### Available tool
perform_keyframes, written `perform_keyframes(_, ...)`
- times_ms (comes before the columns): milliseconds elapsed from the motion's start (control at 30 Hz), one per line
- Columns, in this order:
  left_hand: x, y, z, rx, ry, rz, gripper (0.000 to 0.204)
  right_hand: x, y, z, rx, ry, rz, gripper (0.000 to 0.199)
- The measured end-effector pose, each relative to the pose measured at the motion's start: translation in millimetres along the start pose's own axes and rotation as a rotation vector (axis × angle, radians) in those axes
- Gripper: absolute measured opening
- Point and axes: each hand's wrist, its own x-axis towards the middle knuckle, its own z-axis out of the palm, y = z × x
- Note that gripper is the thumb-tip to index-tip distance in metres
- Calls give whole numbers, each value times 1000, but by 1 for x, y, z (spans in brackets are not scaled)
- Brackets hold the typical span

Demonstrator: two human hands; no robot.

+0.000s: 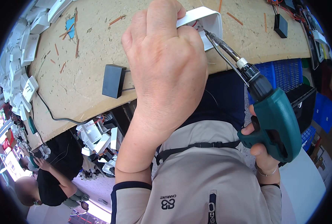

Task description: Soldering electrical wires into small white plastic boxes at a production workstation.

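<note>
- Evidently, the left hand [166, 63] grips the case [202, 15] at one o'clock, perhaps to steady it.
- The right hand [262, 155] clasps the iron [276, 115] at three o'clock, its tip [207, 33] angled into the case.

A tan table [95, 41] with a scuffed, pitted top fills the upper part of the view, its near edge bowed by the lens. Blue plastic crates [289, 72] with slatted walls stand below it on the right; a broad white surface [300, 186] curves at the lower right. Pale, lilac-tinted floor [98, 184] shows at lower left, with bright white light [14, 166] toward the rim
</note>
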Motion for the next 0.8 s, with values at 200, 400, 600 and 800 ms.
perform_keyframes(200, 4, 7, -7, 59, -45, -10, 5, -1, 0, -24, -258, -161, -109, 90)
perform_keyframes(400, 4, 8, -6, 60, -46, -4, 6, -1, -15, -1, -262, 39, -16, 78)
perform_keyframes(600, 3, 5, -7, 68, -51, -7, 6, -1, -4, -10, -106, 112, -26, 79)
perform_keyframes(800, 4, 7, -7, 37, -54, -13, 6, -7, 2, -11, -6, 71, -72, 88)
